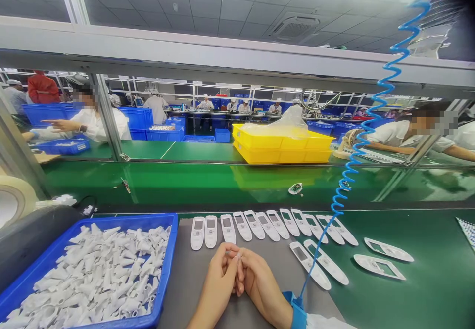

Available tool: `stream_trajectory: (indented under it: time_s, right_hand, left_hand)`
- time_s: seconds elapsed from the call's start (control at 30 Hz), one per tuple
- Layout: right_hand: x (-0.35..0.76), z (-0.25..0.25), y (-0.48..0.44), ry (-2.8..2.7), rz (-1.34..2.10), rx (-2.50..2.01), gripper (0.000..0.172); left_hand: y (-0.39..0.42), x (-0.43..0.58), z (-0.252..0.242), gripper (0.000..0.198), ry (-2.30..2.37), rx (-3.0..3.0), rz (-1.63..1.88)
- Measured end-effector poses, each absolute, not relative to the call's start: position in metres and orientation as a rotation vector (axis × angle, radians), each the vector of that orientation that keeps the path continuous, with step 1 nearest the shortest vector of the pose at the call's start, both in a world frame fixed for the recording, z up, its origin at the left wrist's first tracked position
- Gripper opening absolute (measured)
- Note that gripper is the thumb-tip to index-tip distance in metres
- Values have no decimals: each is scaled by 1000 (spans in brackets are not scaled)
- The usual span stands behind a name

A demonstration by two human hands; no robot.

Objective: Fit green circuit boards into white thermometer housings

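Note:
My left hand [218, 280] and my right hand [261, 282] meet low in the middle of the view, over a grey mat [193, 289]. Their fingertips close together on a tiny white plastic piece [238, 256], mostly hidden by the fingers. Just above them, a long row of white plastic device casings [267, 225] with dark windows lies on the mat. Several more casings [319, 264] lie close to my right hand. To the left of my left hand stands a blue tray [163, 269] heaped with white plastic parts. A blue wrist strap [295, 310] circles my right wrist.
A blue coiled cord [365, 136] rises from the wrist strap. Open white frames [379, 266] lie on the green belt [438, 279] at right. A small circuit board [295, 188] sits beyond the mat. Stacked yellow crates [282, 146] stand behind, and co-workers sit at benches beyond.

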State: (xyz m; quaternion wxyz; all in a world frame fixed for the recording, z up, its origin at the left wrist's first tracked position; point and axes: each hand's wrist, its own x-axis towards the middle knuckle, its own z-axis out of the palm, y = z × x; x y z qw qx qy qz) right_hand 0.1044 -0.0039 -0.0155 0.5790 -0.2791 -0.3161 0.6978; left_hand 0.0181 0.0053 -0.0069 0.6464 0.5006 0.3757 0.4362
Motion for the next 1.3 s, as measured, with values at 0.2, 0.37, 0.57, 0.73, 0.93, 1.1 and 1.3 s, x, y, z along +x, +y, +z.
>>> stream_trajectory:
  time_s: [0.2, 0.37, 0.57, 0.73, 0.93, 1.1, 1.3]
  right_hand:
    - [104, -17, -5, -758, 1634, -686, 28]
    - [104, -17, -5, -780, 1628, -704, 30]
    - [106, -20, -5, -788, 1618, -754, 31]
    - [105, -19, -6, -761, 1596, -812, 24]
    - [105, -16, -6, -760, 1610, -739, 27]
    - [106, -16, -6, -747, 1630, -706, 28]
    - [105, -17, -6, -778, 1633, -772, 26]
  left_hand:
    - [5, 18, -4, 37, 870, 1149, 990]
    - [5, 17, -2, 39, 882, 1156, 993]
    - [3, 18, -6, 33, 891, 1191, 957]
    - [3, 18, -9, 29, 891, 1235, 953]
    - [2, 17, -5, 29, 870, 1206, 976]
    - [4, 17, -5, 31, 858, 1188, 986]
    - [4, 18, -9, 28, 892, 1212, 993]
